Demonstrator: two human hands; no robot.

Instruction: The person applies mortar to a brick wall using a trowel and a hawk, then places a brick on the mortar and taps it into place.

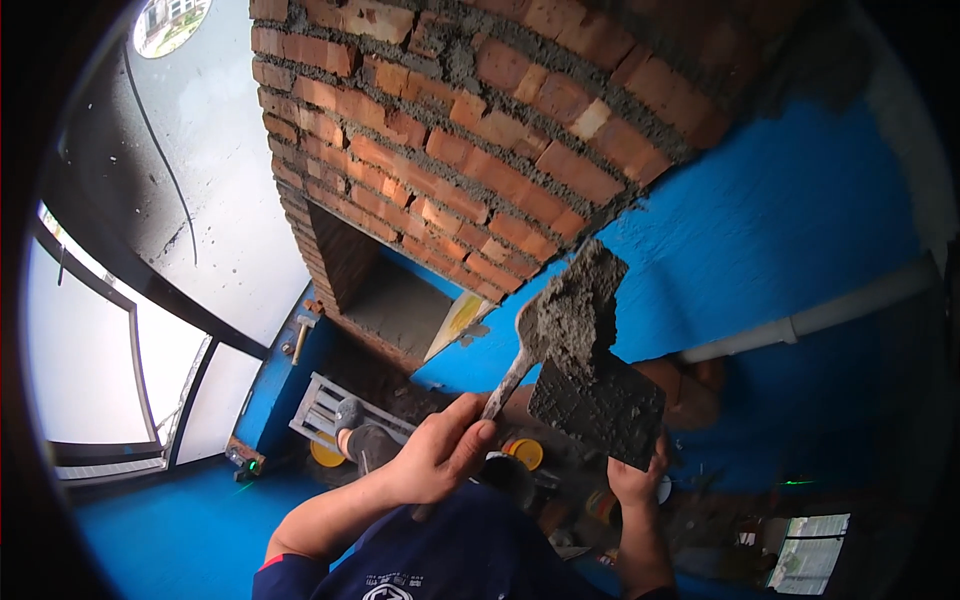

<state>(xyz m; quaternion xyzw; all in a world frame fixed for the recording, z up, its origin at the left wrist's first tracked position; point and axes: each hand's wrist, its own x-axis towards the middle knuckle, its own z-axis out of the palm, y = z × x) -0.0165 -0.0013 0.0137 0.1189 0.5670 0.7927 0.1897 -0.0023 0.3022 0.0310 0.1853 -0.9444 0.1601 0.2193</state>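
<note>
My left hand (440,452) grips the handle of a trowel (520,350), whose blade carries a heap of wet grey mortar (578,305) raised toward the lower edge of a red brick wall (450,150). Just below the blade, my right hand (636,482) holds up a square mortar board (600,408) from underneath, coated in grey mortar. The trowel blade rests at the board's upper left edge. The brickwork has rough grey joints and a recessed opening (395,300) at its lower left.
A blue-painted wall (780,220) flanks the brick, crossed by a white pipe (830,310). My grey shoe (360,432) stands on a metal platform (322,402). A hammer (300,335) lies near it. Large windows (90,360) fill the left; the floor (170,530) is blue.
</note>
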